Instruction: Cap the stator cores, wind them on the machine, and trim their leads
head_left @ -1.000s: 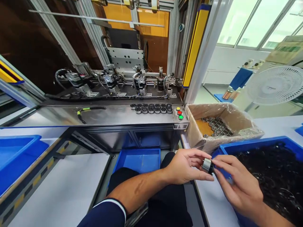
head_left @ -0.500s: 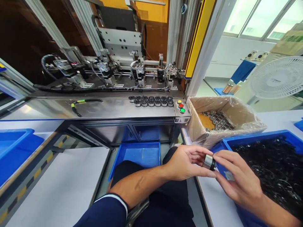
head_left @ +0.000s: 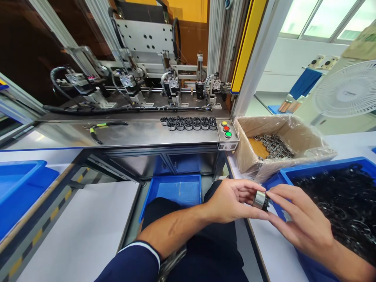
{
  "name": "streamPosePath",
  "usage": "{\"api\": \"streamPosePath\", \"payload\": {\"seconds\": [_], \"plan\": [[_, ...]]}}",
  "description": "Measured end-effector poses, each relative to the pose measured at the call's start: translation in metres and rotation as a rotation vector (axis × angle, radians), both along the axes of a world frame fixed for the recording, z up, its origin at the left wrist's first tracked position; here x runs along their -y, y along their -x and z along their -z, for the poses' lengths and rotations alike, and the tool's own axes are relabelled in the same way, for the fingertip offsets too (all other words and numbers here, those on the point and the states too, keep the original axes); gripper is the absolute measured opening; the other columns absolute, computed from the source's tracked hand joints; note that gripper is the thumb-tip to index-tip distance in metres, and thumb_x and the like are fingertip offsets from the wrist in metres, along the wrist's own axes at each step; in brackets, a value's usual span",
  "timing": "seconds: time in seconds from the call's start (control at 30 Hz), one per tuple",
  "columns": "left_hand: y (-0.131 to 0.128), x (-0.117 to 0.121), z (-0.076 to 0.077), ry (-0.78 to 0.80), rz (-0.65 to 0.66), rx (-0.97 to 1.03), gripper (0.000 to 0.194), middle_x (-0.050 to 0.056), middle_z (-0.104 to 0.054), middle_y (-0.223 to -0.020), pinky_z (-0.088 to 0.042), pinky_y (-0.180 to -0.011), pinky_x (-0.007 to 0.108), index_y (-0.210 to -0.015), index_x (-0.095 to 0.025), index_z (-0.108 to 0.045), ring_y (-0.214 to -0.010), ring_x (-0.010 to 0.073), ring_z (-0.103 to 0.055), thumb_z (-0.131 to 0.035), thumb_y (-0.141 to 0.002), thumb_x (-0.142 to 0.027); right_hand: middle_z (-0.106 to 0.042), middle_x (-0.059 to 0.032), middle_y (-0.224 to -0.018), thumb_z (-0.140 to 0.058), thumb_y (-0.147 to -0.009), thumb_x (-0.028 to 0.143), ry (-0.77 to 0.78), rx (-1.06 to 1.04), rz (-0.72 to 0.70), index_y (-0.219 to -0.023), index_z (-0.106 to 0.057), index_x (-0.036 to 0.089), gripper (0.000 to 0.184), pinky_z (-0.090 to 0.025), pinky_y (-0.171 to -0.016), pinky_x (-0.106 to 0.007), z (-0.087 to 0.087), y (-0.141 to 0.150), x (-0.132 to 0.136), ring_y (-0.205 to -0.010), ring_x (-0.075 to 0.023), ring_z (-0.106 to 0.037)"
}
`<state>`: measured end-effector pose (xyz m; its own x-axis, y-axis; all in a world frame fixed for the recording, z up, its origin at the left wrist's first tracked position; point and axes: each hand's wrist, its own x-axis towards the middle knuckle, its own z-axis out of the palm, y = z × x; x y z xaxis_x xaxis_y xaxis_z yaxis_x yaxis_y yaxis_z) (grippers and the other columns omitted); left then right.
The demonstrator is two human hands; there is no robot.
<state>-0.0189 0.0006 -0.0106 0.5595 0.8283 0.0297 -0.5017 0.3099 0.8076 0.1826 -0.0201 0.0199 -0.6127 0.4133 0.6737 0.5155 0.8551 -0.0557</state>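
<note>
Between the fingers of my left hand (head_left: pixel 232 201) and my right hand (head_left: pixel 302 219) is a small metal cylinder with a black toothed end (head_left: pixel 260 200). My left fingers and thumb pinch its silver side from the left. From the right, the fingertips and thumb of my right hand press around the black end. Both hands are above the edge of the white side table (head_left: pixel 273 243). Just right of my right hand is a blue bin (head_left: pixel 288 176) full of black ring-shaped parts (head_left: pixel 340 203).
A plastic-lined carton (head_left: pixel 311 152) with metal rings stands behind the hands. Rows of similar ring parts (head_left: pixel 188 123) sit on the steel ledge beside a button box (head_left: pixel 227 135). Pliers (head_left: pixel 96 127) lie farther left. Machine fixtures (head_left: pixel 173 84) stand behind; a blue tray (head_left: pixel 176 188) is below.
Both hands keep the cylinder in nearly the same place. The right hand has shifted slightly rightward, and the camera view has moved a little.
</note>
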Motion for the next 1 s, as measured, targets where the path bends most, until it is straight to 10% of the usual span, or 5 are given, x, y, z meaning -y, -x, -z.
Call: {"api": "streamPosePath", "payload": {"seconds": [0.33,0.5,0.67,0.87,1.0], "plan": [[-0.004,-0.001,0.008,0.035,0.027,-0.044,0.067,0.006,-0.074,-0.089,-0.056,-0.088,0.037,-0.102,-0.012,-0.072,-0.081,0.0174,-0.071,-0.097,-0.04,-0.022,-0.062,-0.014,-0.105,-0.067,-0.087,0.009,-0.056,0.094,0.023,-0.132,-0.055,0.009,0.047,-0.057,-0.08,-0.037,0.004,-0.001,0.002,-0.098,-0.023,-0.062],[0.0,0.005,0.006,-0.125,0.008,-0.106,0.055,0.012,-0.069,-0.114,-0.056,-0.089,0.034,-0.122,-0.015,-0.068,-0.091,0.0177,-0.07,-0.084,-0.072,-0.034,-0.067,-0.0118,-0.105,-0.069,-0.089,0.025,-0.029,0.06,0.065,-0.127,-0.06,0.015,0.04,-0.059,-0.081,-0.035,-0.005,-0.017,-0.014,-0.097,-0.0215,-0.066],[0.01,-0.005,0.007,-0.293,-0.108,-0.267,0.039,0.012,-0.065,-0.117,-0.056,-0.082,0.03,-0.123,-0.019,-0.069,-0.088,0.0163,-0.068,-0.069,-0.086,-0.032,-0.074,-0.0113,-0.105,-0.061,-0.092,0.04,0.548,0.327,0.841,-0.106,-0.073,0.018,0.029,-0.056,-0.088,-0.043,-0.014,-0.107,-0.059,-0.095,-0.0285,-0.07],[0.002,-0.02,0.02,-0.077,-0.143,-0.283,0.046,0.01,-0.071,-0.1,-0.05,-0.071,0.027,-0.115,-0.015,-0.069,-0.073,0.0134,-0.064,-0.077,-0.076,-0.038,-0.07,-0.0013,-0.086,-0.071,-0.088,0.031,0.985,0.591,0.849,-0.092,-0.068,0.014,0.017,-0.057,-0.074,-0.031,0.034,-0.166,-0.085,-0.076,-0.0135,-0.067],[0.002,-0.014,0.013,-0.254,-0.227,-0.336,0.039,0.006,-0.065,-0.091,-0.046,-0.069,0.023,-0.098,-0.015,-0.074,-0.078,0.0127,-0.057,-0.086,-0.064,-0.031,-0.065,0.0,-0.082,-0.063,-0.095,0.04,0.939,0.654,0.812,-0.092,-0.064,0.014,0.027,-0.054,-0.065,-0.026,0.066,-0.169,-0.083,-0.069,-0.0102,-0.061]]}}
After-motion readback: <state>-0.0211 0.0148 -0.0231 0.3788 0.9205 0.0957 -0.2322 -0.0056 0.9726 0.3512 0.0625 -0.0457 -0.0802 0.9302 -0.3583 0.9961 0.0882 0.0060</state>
